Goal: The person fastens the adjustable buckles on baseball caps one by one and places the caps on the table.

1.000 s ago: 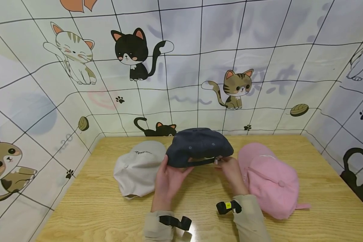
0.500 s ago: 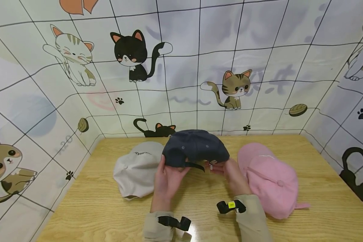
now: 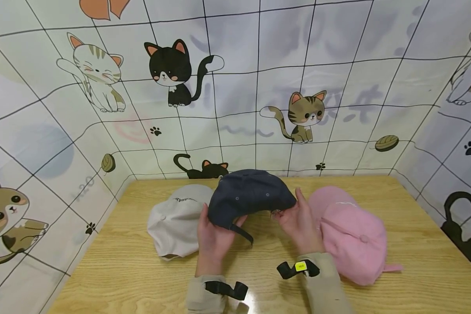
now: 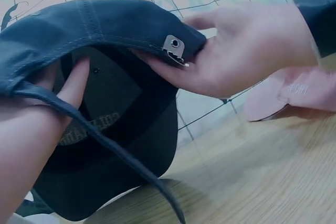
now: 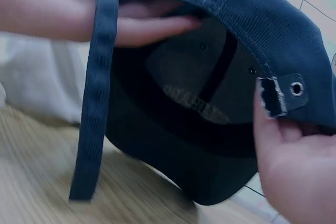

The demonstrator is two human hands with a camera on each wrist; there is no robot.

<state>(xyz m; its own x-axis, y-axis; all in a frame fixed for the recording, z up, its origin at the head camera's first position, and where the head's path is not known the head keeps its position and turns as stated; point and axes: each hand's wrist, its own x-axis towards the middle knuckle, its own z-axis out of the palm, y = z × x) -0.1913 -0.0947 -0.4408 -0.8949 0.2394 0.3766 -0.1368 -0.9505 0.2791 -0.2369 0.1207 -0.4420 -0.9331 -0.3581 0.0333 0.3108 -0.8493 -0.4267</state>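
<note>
Both hands hold a navy baseball cap (image 3: 251, 192) up over the table, its back opening toward me. My left hand (image 3: 215, 237) grips the left rear edge, fingers inside the cap and thumb outside. Beside it the cap's loose strap (image 5: 97, 98) hangs free. At the right rear edge my right hand (image 3: 300, 222) pinches the fabric next to the metal buckle (image 5: 273, 98), which has no strap through it. The dark inside and brim of the cap (image 4: 131, 145) show in the wrist views.
A light grey cap (image 3: 180, 229) lies on the wooden table (image 3: 113, 279) to the left. To the right lies a pink cap (image 3: 357, 244), close to my right forearm. A cat-print sheet (image 3: 239, 100) covers the walls behind and at the sides.
The strap came out of the buckle and now dangles from the left side. My right hand shifted from the buckle to the cap's right edge, and the back opening spread wider.
</note>
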